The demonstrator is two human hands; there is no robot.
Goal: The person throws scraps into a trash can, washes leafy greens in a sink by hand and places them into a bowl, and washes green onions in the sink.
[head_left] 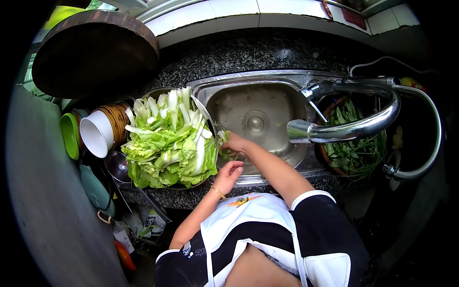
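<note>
My right hand (234,144) reaches down at the left side of the steel sink (282,115). Its fingers are closed around some pale green leaf pieces (223,136), partly hidden by the hand. My left hand (228,175), with a gold bangle on the wrist, hovers by the sink's front left corner. Its fingers are loosely bent and apart from the thumb, with nothing visible in them. Close to both hands, a large heap of cut leafy cabbage (167,148) fills a metal basin (206,114) that overlaps the sink's left edge.
A chrome faucet (344,131) arches over the sink's right side. Beyond it sits a basket of green leaves (351,138). Left of the cabbage are stacked bowls (98,134), and a round wooden board (95,52) stands behind them. Speckled black countertop (248,50) surrounds the sink.
</note>
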